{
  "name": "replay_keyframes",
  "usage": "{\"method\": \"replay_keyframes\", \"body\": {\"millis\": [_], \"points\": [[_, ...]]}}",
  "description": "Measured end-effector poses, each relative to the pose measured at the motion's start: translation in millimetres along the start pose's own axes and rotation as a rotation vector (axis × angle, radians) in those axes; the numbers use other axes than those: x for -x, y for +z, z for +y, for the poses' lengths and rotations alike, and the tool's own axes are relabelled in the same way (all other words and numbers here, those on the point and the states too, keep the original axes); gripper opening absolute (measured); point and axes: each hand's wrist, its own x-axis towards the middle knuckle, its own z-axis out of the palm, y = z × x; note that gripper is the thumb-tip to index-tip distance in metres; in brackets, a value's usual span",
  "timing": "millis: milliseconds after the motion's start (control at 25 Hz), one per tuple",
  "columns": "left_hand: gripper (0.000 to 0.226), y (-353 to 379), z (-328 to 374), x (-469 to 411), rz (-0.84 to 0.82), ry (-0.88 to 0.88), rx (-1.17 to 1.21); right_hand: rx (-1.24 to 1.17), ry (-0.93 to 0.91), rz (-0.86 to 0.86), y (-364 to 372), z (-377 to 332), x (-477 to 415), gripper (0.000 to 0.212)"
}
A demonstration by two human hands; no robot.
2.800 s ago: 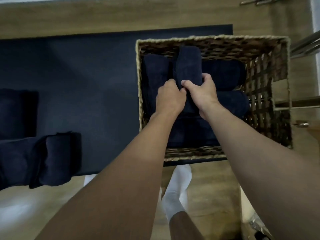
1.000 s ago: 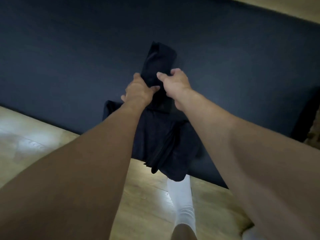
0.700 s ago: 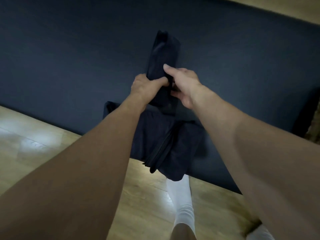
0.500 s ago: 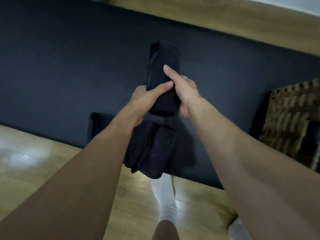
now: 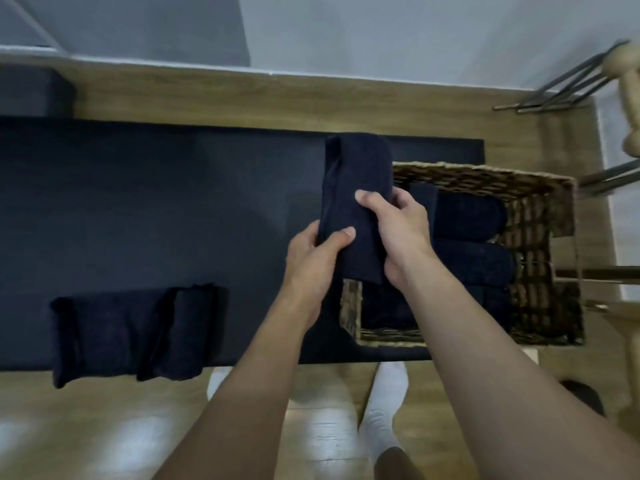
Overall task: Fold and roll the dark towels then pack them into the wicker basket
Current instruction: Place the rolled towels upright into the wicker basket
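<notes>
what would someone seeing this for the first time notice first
Both hands meet at centre, left hand and right hand gripping a rolled dark navy towel over the left edge of the brown woven wicker basket. The basket, at right, already holds several rolled dark towels. Folded dark towels lie at left on the dark mat, overhanging its near edge.

Home room: wooden floor (image 5: pixel 104 427), white wall (image 5: pixel 381 36), wicker basket (image 5: pixel 485 175).
</notes>
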Motion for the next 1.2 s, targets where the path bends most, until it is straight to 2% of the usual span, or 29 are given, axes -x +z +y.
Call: {"method": "replay_keyframes", "body": {"millis": [200,400,520,600,760,840,960,1040,1120,1200], "points": [[0.027,123,-38,-11,-0.079,-0.046,-0.100,0.107,-0.038,0.089,-124,-4,-27,0.054],[0.038,198,-92,-51,-0.002,-0.075,-0.261,0.098,-0.011,0.111,-192,24,-94,0.056],[0.044,213,-115,-79,0.044,-0.166,-0.450,0.153,-0.029,0.066,-205,45,-131,0.063],[0.035,213,-126,-95,0.063,-0.207,-0.547,0.177,-0.026,0.062,-209,60,-154,0.066],[0.030,203,-136,-111,0.077,-0.168,-0.912,0.221,-0.036,0.055,-202,88,-179,0.060],[0.034,198,-135,-115,0.051,-0.139,-1.123,0.348,-0.094,0.060,-192,105,-185,0.055],[0.037,194,-121,-113,-0.048,-0.123,-1.427,0.595,-0.115,0.111,-178,112,-192,0.063],[0.036,190,-108,-107,-0.101,-0.105,-1.458,0.776,-0.047,0.152,-174,99,-190,0.069],[0.034,184,-93,-99,-0.074,-0.061,-1.354,0.955,-0.033,0.241,-169,80,-178,0.073],[0.031,165,-73,-86,0.008,0.001,-1.174,0.960,-0.223,0.339,-148,63,-150,0.068]]}}
